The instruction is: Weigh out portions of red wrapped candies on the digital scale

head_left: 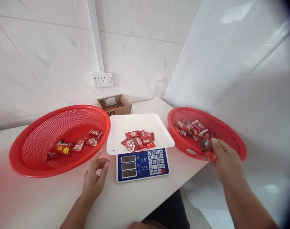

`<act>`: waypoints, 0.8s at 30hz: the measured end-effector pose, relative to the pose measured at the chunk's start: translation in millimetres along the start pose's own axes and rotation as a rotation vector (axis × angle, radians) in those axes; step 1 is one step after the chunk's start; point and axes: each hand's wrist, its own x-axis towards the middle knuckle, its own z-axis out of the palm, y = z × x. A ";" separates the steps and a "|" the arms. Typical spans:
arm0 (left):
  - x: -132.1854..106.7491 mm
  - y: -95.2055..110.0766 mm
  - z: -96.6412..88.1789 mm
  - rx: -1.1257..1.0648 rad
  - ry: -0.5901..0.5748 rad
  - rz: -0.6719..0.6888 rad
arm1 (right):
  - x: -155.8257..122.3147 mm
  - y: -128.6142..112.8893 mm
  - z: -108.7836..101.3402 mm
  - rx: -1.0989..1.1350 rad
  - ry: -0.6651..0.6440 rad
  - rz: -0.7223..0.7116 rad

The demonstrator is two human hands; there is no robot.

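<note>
My right hand [224,160] is closed on a few red candy packets [207,148] at the near rim of the right red basket [231,133], which holds several more packets [190,127]. My left hand [94,178] rests on the white table beside the scale, fingers loosely curled and apart, holding nothing. It sits just below the rim of the left red basket [28,159], where several red packets [73,144] lie. Between the baskets stands a blue digital scale [142,165] with a white tray [126,127] carrying a small pile of red packets [139,141].
A small open cardboard box [115,105] sits against the tiled wall behind the scale. A white power socket [102,79] is on the wall above it. A clear plastic bottle [157,90] stands in the corner. The table edge runs close to my body.
</note>
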 end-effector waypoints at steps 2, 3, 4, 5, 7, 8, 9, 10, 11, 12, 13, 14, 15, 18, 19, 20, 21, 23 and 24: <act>-0.3 -0.5 0.3 -0.004 -0.006 -0.009 | -20.3 2.9 12.0 0.139 -0.140 0.087; -0.6 -0.7 0.4 -0.008 -0.007 -0.015 | -30.1 4.4 18.7 0.175 -0.214 0.109; -1.1 -0.7 0.5 -0.010 -0.003 -0.019 | -39.6 5.8 25.7 0.194 -0.298 0.119; -1.7 -0.3 0.4 -0.007 0.004 -0.014 | -48.9 6.8 32.6 0.204 -0.393 0.129; -3.9 2.9 -0.1 0.013 0.019 0.038 | -67.2 7.5 46.4 0.196 -0.569 0.132; -5.7 5.8 -0.3 0.021 0.016 0.083 | -76.0 6.8 53.1 0.176 -0.626 0.114; -8.0 9.7 -0.3 0.022 -0.001 0.134 | -84.7 5.6 59.6 0.158 -0.666 0.086; -10.9 14.6 0.1 0.015 -0.034 0.183 | -93.0 3.9 66.0 0.147 -0.697 0.055; -14.4 20.3 0.9 -0.002 -0.085 0.228 | -100.9 1.8 72.0 0.143 -0.720 0.024; -18.4 26.4 2.4 -0.022 -0.153 0.266 | -108.3 -0.3 77.5 0.148 -0.745 -0.004; -22.7 32.8 4.4 -0.039 -0.235 0.298 | -115.1 -2.3 82.5 0.159 -0.769 -0.030; -27.2 39.1 6.9 -0.047 -0.324 0.327 | -121.2 -4.0 86.8 0.174 -0.797 -0.053; -31.7 44.8 9.9 -0.049 -0.406 0.350 | -126.6 -5.4 90.2 0.192 -0.827 -0.070; -43.8 57.2 19.6 -0.041 -0.512 0.358 | -139.0 -6.6 94.5 0.263 -0.873 -0.086; -47.3 59.4 22.7 -0.050 -0.499 0.336 | -142.1 -6.2 93.9 0.298 -0.872 -0.064; -50.6 60.8 25.6 -0.064 -0.475 0.309 | -145.0 -5.5 92.5 0.338 -0.878 -0.020; -53.9 61.7 28.4 -0.081 -0.449 0.277 | -147.7 -4.6 90.4 0.383 -0.895 0.041; -60.3 62.4 33.9 -0.108 -0.432 0.216 | -152.9 -2.4 85.3 0.480 -0.979 0.180; -63.3 62.5 36.7 -0.116 -0.441 0.186 | -155.2 -1.1 83.0 0.522 -1.042 0.235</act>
